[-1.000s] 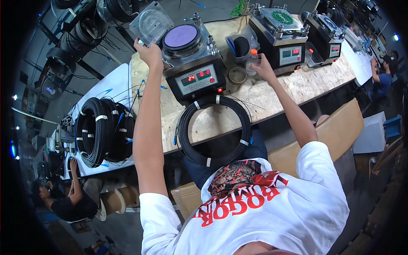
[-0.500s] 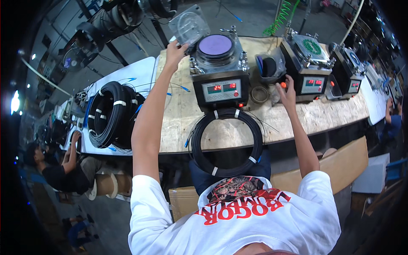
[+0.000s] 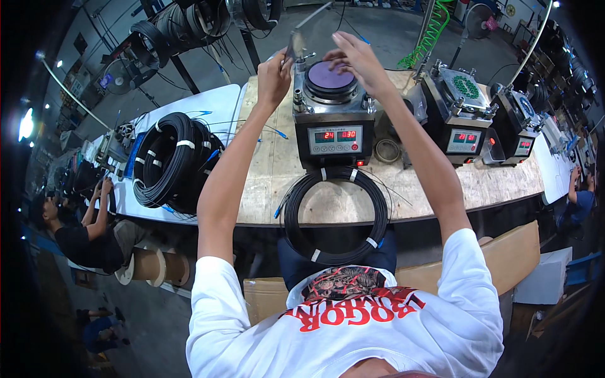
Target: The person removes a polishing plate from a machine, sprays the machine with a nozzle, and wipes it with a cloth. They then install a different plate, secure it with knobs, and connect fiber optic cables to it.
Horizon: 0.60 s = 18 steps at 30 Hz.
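Observation:
My left hand (image 3: 275, 80) is closed on a square plate (image 3: 297, 45), which is tilted so that it shows nearly edge-on at the left rear of a polishing machine (image 3: 334, 134). A round purple polishing pad (image 3: 331, 75) lies on top of that machine. My right hand (image 3: 360, 62) hovers beside and above the pad's right edge, fingers apart, with nothing visible in it. In front of the machine, a coil of black cable (image 3: 301, 236) with white ties and blue connectors hangs over the table's front edge against my lap.
Two more polishing machines (image 3: 466, 120) stand to the right, carrying round fixtures. A metal ring (image 3: 386, 150) lies beside the nearest machine. More black cable coils (image 3: 167, 165) rest on the white table (image 3: 220, 104) at left. Co-workers (image 3: 88, 233) sit left and far right.
My right hand has moved from beside the second machine up and left to the purple pad. My left hand has shifted right, turning the plate from face-on to nearly edge-on.

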{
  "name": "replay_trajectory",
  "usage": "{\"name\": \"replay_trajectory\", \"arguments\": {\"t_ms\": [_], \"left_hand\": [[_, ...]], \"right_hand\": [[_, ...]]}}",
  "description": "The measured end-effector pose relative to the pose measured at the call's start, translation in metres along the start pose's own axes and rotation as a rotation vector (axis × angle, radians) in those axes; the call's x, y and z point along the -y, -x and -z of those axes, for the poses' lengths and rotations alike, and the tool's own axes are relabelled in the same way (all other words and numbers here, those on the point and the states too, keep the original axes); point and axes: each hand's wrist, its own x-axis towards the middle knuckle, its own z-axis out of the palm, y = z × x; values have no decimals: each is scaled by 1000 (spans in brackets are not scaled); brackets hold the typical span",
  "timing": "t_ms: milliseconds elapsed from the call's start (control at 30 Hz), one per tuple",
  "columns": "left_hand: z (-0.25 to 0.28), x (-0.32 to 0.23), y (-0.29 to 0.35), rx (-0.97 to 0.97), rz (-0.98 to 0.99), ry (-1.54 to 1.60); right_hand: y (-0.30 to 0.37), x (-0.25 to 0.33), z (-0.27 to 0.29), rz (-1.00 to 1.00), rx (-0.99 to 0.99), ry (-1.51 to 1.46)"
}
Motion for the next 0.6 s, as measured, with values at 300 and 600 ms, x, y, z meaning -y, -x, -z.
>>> {"name": "replay_trajectory", "arguments": {"t_ms": [300,600], "left_hand": [[21,-17,-4,286,-170,-151],[5,28,-1,486,502,497]], "right_hand": [[-5,-20,13,75,-203,-211],[-7,-52,75,-66,-52,-34]]}}
